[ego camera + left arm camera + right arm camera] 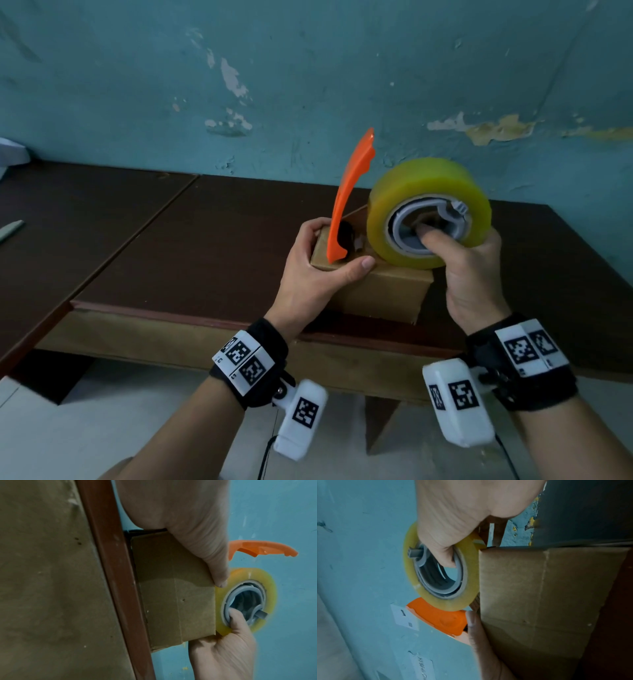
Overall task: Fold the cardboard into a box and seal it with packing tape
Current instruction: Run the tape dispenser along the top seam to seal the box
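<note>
On the far left of the dark brown table (144, 240), a pale flat object (10, 229) lies at the edge of view; its kind cannot be told. A seam divides the tabletop into two panels. The wall (308, 68) behind is teal with patches of peeled paint.

The cardboard box (380, 291) stands near the front edge of the table, right of centre, already folded into shape. In the left wrist view a strip of clear tape runs down its near face.

The left hand (310, 274) grips the box's left end: the thumb (359, 265) lies along the near top edge, and the fingers (310, 228) curl over the far side of that corner. The hand wraps the cardboard closely, with no gap visible.

Just right of those fingers, the orange blade guard (349, 198) of the tape dispenser rises upright from the box top, tilted slightly to the right.

Beside it sits the yellowish roll of packing tape (428, 212) on its grey hub (428, 226), its rim touching the top of the box. The right hand (476, 274) holds this roll: the thumb (433, 240) is hooked inside the hub, and the palm cups the roll's lower right side. The remaining fingers are hidden behind the roll.

Both wrists carry black bands (520, 363) with printed markers and white camera units.
</note>
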The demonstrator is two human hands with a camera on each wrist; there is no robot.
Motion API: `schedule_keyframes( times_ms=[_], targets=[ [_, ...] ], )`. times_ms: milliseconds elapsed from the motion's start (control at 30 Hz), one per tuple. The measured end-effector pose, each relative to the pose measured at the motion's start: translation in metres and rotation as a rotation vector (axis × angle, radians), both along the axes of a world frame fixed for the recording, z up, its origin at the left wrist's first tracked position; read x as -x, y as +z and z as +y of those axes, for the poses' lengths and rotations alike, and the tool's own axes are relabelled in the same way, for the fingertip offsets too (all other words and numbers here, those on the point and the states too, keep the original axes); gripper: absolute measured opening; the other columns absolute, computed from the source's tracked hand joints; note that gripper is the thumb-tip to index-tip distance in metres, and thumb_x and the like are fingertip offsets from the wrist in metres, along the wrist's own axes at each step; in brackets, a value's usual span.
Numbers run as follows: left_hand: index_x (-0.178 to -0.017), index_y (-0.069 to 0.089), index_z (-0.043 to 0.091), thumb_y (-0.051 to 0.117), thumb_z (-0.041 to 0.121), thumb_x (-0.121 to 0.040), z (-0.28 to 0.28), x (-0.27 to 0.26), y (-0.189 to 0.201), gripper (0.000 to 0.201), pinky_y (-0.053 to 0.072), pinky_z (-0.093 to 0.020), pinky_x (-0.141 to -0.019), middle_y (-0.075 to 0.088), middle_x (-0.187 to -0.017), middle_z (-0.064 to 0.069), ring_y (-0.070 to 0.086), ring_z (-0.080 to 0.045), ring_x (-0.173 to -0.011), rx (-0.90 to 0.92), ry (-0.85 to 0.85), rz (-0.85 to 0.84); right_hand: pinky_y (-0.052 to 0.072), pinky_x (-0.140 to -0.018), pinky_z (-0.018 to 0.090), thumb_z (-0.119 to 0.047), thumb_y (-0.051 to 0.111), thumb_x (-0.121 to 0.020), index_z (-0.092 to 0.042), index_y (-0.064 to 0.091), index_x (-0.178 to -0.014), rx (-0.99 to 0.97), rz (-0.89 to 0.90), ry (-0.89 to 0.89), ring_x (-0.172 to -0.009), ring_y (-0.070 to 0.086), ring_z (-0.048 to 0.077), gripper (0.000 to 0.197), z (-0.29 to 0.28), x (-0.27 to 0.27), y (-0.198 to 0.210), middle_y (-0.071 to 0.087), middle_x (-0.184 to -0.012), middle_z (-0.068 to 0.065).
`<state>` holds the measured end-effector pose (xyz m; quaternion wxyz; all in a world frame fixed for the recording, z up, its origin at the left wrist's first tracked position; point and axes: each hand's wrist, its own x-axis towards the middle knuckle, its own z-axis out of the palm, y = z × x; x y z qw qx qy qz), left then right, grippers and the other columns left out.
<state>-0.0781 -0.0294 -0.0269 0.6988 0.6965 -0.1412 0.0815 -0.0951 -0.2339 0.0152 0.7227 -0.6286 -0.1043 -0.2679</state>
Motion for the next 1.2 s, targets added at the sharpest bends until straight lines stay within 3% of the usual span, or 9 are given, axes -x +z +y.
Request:
schedule_keyframes(
  times_ms=[133, 367, 533, 633, 833, 933, 1000, 1100, 1200],
  targets=[
    [-0.127, 0.06, 0.026, 0.091, 0.049, -0.068, 0.003, 0.0, 0.001, 0.07, 0.058, -0.029, -0.092, 0.071, -0.119, 0.003, 0.069, -0.011, -0.111, -0.006, 0.006, 0.005, 0.059, -0.089, 0.034, 0.014, 0.064, -0.09, 0.001, 0.071, -0.115, 0.025, -0.007, -0.008, -0.108, 0.073, 0.027, 0.029, -0.006, -0.003, 0.001, 0.076, -0.108, 0.011],
    [-0.123, 0.061, 0.032, 0.09, 0.056, -0.066, 0.004, -0.003, -0.001, 0.068, 0.056, -0.047, -0.104, 0.069, -0.122, 0.004, 0.066, -0.015, -0.117, -0.058, 0.042, -0.01, 0.058, -0.097, 0.045, 0.006, 0.069, -0.088, 0.003, 0.071, -0.115, 0.106, 0.003, 0.014, -0.111, 0.072, 0.03, 0.028, -0.016, -0.003, 0.006, 0.075, -0.113, 0.018],
    [-0.127, 0.061, 0.023, 0.087, 0.056, -0.064, 0.006, -0.001, 0.001, 0.076, 0.058, -0.03, -0.093, 0.068, -0.12, 0.004, 0.067, -0.007, -0.111, -0.032, 0.04, -0.022, 0.059, -0.097, 0.047, 0.012, 0.067, -0.086, -0.008, 0.075, -0.105, 0.119, 0.014, 0.007, -0.108, 0.073, 0.028, 0.029, -0.027, -0.001, 0.013, 0.079, -0.103, 0.005],
    [-0.128, 0.06, 0.02, 0.087, 0.055, -0.064, 0.007, -0.001, 0.003, 0.078, 0.056, -0.023, -0.088, 0.067, -0.12, 0.003, 0.067, -0.005, -0.107, -0.025, 0.026, -0.026, 0.057, -0.099, 0.054, 0.012, 0.068, -0.084, -0.008, 0.075, -0.102, 0.162, 0.028, -0.02, -0.106, 0.073, 0.031, 0.028, -0.036, 0.0, 0.016, 0.077, -0.103, 0.011],
    [-0.129, 0.06, 0.025, 0.089, 0.058, -0.062, 0.011, -0.002, 0.003, 0.08, 0.057, -0.035, -0.099, 0.066, -0.123, 0.005, 0.065, -0.009, -0.115, -0.063, 0.019, -0.021, 0.057, -0.098, 0.054, 0.012, 0.069, -0.083, -0.008, 0.074, -0.104, 0.179, 0.013, -0.047, -0.106, 0.073, 0.03, 0.029, -0.037, 0.001, 0.018, 0.077, -0.106, 0.017],
    [-0.129, 0.059, 0.025, 0.091, 0.056, -0.062, 0.014, -0.001, 0.003, 0.08, 0.055, -0.041, -0.104, 0.067, -0.125, 0.004, 0.064, -0.012, -0.119, -0.082, 0.02, -0.028, 0.058, -0.098, 0.049, 0.014, 0.067, -0.083, -0.01, 0.074, -0.103, 0.177, 0.015, -0.036, -0.106, 0.074, 0.028, 0.032, -0.039, 0.002, 0.019, 0.078, -0.103, 0.008],
    [-0.128, 0.06, 0.024, 0.091, 0.055, -0.063, 0.015, -0.001, 0.004, 0.079, 0.056, -0.04, -0.102, 0.067, -0.123, 0.004, 0.065, -0.012, -0.117, -0.083, 0.016, -0.028, 0.058, -0.098, 0.049, 0.016, 0.065, -0.083, -0.01, 0.073, -0.103, 0.185, 0.014, -0.022, -0.107, 0.073, 0.028, 0.034, -0.038, 0.003, 0.019, 0.077, -0.103, 0.008],
    [-0.129, 0.059, 0.022, 0.09, 0.054, -0.063, 0.016, -0.001, 0.005, 0.08, 0.057, -0.033, -0.098, 0.067, -0.123, 0.004, 0.066, -0.011, -0.114, -0.075, 0.0, -0.025, 0.057, -0.1, 0.052, 0.016, 0.064, -0.084, -0.002, 0.071, -0.111, 0.182, 0.014, -0.018, -0.11, 0.072, 0.031, 0.033, -0.039, 0.002, 0.019, 0.075, -0.11, 0.019],
    [-0.129, 0.059, 0.02, 0.089, 0.054, -0.062, 0.016, 0.0, 0.006, 0.081, 0.056, -0.026, -0.095, 0.067, -0.123, 0.004, 0.066, -0.009, -0.114, -0.066, -0.004, -0.028, 0.059, -0.097, 0.046, 0.016, 0.064, -0.084, -0.007, 0.072, -0.106, 0.173, 0.01, -0.012, -0.108, 0.073, 0.028, 0.033, -0.038, 0.003, 0.02, 0.076, -0.105, 0.011]
  ],
)
